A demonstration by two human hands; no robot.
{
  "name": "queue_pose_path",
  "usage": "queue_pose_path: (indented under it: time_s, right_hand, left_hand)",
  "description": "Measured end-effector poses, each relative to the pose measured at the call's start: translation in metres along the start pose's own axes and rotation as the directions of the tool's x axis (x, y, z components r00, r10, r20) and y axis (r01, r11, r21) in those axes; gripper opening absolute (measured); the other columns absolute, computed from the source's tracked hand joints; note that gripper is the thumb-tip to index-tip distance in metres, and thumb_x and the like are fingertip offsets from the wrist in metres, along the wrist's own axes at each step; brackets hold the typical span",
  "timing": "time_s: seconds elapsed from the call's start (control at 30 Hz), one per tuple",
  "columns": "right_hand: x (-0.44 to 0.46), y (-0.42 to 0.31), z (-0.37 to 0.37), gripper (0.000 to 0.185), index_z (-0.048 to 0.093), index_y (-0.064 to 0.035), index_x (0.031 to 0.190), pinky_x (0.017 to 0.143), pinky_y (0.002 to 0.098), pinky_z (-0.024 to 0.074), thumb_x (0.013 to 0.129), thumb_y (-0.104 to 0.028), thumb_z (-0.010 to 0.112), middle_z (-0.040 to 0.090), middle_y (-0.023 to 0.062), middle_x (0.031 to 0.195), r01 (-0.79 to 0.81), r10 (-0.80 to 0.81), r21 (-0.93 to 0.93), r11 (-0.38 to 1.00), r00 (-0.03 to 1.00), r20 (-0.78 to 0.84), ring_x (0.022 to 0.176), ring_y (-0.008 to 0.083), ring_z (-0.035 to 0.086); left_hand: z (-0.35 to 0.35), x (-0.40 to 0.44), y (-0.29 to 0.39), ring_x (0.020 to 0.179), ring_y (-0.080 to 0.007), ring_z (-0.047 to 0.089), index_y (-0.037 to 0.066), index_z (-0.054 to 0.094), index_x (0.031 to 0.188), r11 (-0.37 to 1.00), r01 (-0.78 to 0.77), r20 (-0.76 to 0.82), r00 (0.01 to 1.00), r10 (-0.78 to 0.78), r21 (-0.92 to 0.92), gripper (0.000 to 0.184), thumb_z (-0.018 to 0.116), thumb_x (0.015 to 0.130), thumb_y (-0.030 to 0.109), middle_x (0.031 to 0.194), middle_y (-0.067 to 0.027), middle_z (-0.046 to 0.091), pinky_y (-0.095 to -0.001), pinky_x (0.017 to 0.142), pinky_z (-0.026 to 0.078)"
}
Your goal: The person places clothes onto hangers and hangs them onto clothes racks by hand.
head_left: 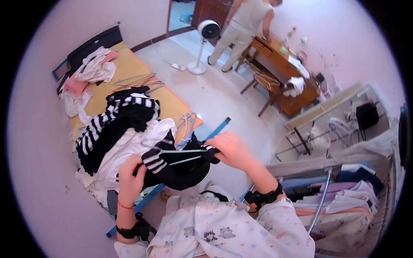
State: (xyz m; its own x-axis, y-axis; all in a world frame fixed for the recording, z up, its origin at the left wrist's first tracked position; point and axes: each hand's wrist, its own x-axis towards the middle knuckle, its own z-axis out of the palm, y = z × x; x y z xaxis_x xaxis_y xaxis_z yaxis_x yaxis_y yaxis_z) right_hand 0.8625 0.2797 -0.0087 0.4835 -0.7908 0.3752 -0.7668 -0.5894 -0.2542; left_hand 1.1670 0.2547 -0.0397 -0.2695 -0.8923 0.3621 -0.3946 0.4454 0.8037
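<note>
My left hand [130, 178] grips one side of a black garment with white stripes [187, 175], fingers closed on the cloth. At the other side my right hand [233, 150] pinches the same garment's edge near the end of a pale green hanger [183, 151]. The hanger lies across the garment's opening, partly inside the cloth. Both hands hold it up in front of my body, over the near edge of the bed. How far the hanger's left end reaches into the cloth is hidden.
To the left, a bed [167, 99] bears a black-and-white striped garment [101, 122], white clothes [129, 144] and loose hangers [137, 81]. A standing fan [197, 67], a person [249, 28] and a wooden desk [297, 101] are farther off. Right stands a clothes rack [320, 200].
</note>
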Motion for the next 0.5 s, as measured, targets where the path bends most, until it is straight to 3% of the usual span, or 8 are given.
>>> queue_pose_path:
  time_s: [0.1, 0.17, 0.27, 0.3, 0.37, 0.43, 0.5]
  right_hand:
    - [-0.063, 0.033, -0.039, 0.032, 0.057, -0.0085, 0.092, 0.066, 0.0344, 0.045, 0.062, -0.009, 0.068, 0.059, 0.0055, 0.079, -0.129, 0.129, -0.002, 0.992, 0.991, -0.03, 0.077, 0.024, 0.058]
    - [-0.111, 0.059, -0.063, 0.036, 0.059, -0.0082, 0.095, 0.067, 0.0356, 0.044, 0.06, 0.0, 0.06, 0.057, 0.0093, 0.079, -0.215, 0.227, 0.111, 0.97, 0.968, -0.108, 0.076, 0.0285, 0.056]
    - [-0.174, 0.089, -0.1, 0.032, 0.06, -0.0076, 0.092, 0.066, 0.0336, 0.0444, 0.061, -0.001, 0.06, 0.06, 0.0097, 0.08, -0.398, 0.426, 0.177, 0.9, 0.889, -0.168, 0.074, 0.0285, 0.057]
    - [-0.193, 0.097, -0.112, 0.032, 0.06, -0.0074, 0.092, 0.066, 0.0335, 0.0442, 0.061, -0.001, 0.06, 0.06, 0.0101, 0.08, -0.441, 0.469, 0.171, 0.881, 0.859, -0.204, 0.074, 0.0286, 0.057]
    - [-0.232, 0.111, -0.132, 0.033, 0.061, -0.0075, 0.092, 0.066, 0.0336, 0.044, 0.06, -0.001, 0.059, 0.06, 0.0101, 0.081, -0.52, 0.54, 0.147, 0.842, 0.8, -0.263, 0.074, 0.0288, 0.057]
    - [-0.265, 0.117, -0.153, 0.035, 0.061, -0.007, 0.092, 0.067, 0.0341, 0.044, 0.059, 0.0, 0.057, 0.061, 0.0102, 0.081, -0.623, 0.633, 0.152, 0.768, 0.7, -0.329, 0.075, 0.0302, 0.057]
    - [-0.295, 0.12, -0.16, 0.034, 0.061, -0.0054, 0.092, 0.066, 0.0346, 0.0443, 0.059, 0.001, 0.056, 0.062, 0.0108, 0.082, -0.679, 0.685, 0.186, 0.71, 0.603, -0.41, 0.074, 0.0308, 0.058]
  left_hand:
    - [0.066, 0.033, 0.033, 0.058, -0.0186, 0.047, -0.001, 0.053, 0.08, 0.996, -0.084, 0.087, 0.992, 0.087, -0.04, 0.01, 0.053, 0.072, -0.007, 0.067, -0.0095, 0.048, -0.0267, 0.054, 0.038]
    - [0.119, 0.053, 0.051, 0.058, -0.0144, 0.045, -0.002, 0.052, 0.08, 0.978, -0.205, 0.112, 0.972, 0.208, -0.041, 0.01, 0.054, 0.072, -0.008, 0.067, -0.0067, 0.047, -0.0232, 0.053, 0.036]
    - [0.202, 0.08, 0.081, 0.062, -0.008, 0.044, -0.003, 0.051, 0.08, 0.953, -0.21, 0.205, 0.945, 0.255, -0.217, 0.007, 0.054, 0.075, -0.007, 0.069, -0.0045, 0.048, -0.0201, 0.054, 0.036]
    - [0.229, 0.088, 0.091, 0.062, -0.0081, 0.044, -0.003, 0.05, 0.08, 0.945, -0.143, 0.258, 0.94, 0.222, -0.293, 0.006, 0.054, 0.076, -0.006, 0.071, -0.0048, 0.048, -0.0196, 0.055, 0.036]
    - [0.281, 0.107, 0.115, 0.064, -0.0095, 0.045, -0.003, 0.051, 0.082, 0.915, -0.161, 0.331, 0.897, 0.292, -0.369, 0.007, 0.055, 0.077, -0.005, 0.073, -0.0046, 0.048, -0.0202, 0.057, 0.036]
    - [0.331, 0.127, 0.137, 0.066, -0.0127, 0.046, -0.002, 0.052, 0.084, 0.911, -0.258, 0.404, 0.833, 0.379, -0.322, 0.008, 0.056, 0.077, -0.003, 0.076, -0.0052, 0.048, -0.022, 0.06, 0.038]
    - [0.382, 0.146, 0.16, 0.066, -0.0161, 0.045, -0.001, 0.052, 0.084, 0.838, -0.344, 0.414, 0.749, 0.517, -0.425, 0.011, 0.056, 0.075, -0.004, 0.076, -0.007, 0.048, -0.0246, 0.059, 0.037]
